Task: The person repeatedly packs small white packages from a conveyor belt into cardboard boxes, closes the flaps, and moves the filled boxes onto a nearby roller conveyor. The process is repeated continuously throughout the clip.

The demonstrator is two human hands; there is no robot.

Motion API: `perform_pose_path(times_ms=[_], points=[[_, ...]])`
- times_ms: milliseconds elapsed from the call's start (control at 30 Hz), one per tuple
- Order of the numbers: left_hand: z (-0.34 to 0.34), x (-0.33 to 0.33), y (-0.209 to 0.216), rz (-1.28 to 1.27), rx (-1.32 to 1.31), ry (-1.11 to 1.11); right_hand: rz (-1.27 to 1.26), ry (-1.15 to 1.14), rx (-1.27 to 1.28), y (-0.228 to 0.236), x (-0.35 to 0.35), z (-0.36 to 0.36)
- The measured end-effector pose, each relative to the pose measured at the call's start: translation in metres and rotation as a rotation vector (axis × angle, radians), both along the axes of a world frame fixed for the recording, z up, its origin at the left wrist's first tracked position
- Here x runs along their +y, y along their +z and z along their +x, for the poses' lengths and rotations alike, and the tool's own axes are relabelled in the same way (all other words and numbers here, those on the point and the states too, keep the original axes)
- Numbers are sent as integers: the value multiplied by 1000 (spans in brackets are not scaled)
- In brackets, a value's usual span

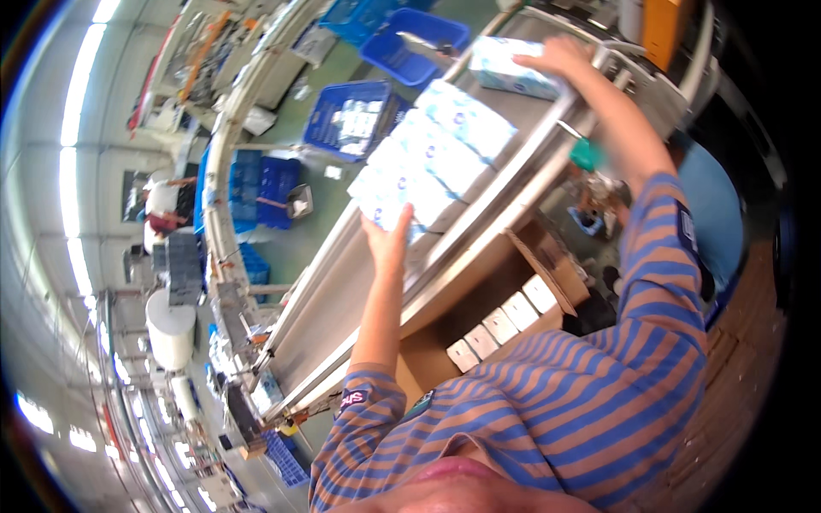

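A row of soft white-and-blue packs (432, 158), like tissue packs in plastic film, lies side by side on the conveyor belt (321, 338). My left hand (386, 246) grips the near end of this row, its thumb on one face and its fingers partly hidden along the other side. Farther up the belt, a single pack (509, 67) of the same kind lies apart from the row. My right hand (560, 58) is closed over the right end of that pack, with the thumb along its top side.
Below the belt's near rail stands an open cardboard box (543, 256) with several white packs (500, 327) inside. A green object (586, 154) hangs by the rail. Past the belt are blue crates (346, 120), one holding white packs. A blue stool-like round surface (714, 214) is at right.
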State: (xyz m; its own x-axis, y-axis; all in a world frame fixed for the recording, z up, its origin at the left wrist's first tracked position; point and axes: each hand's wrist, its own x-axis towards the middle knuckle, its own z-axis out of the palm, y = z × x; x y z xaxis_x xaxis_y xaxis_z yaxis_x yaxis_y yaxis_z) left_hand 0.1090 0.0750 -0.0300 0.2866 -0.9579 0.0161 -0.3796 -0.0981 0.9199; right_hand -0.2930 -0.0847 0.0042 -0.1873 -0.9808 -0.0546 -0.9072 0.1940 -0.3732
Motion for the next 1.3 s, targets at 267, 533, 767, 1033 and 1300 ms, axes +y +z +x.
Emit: perform_pose_path(times_ms=[267, 533, 767, 1033, 1300], points=[[87, 42, 17, 180, 88, 10, -81, 648, -146, 12, 80, 162], [142, 52, 10, 53, 425, -26, -100, 533, -633, -4, 76, 220], [110, 221, 114, -45, -27, 163, -200, 766, -522, 94, 217, 191], [77, 263, 13, 692, 545, 106, 783, 557, -363, -33, 268, 185], [38, 244, -108, 1056, -642, -501, 768, 928, 543, -101, 278, 206]])
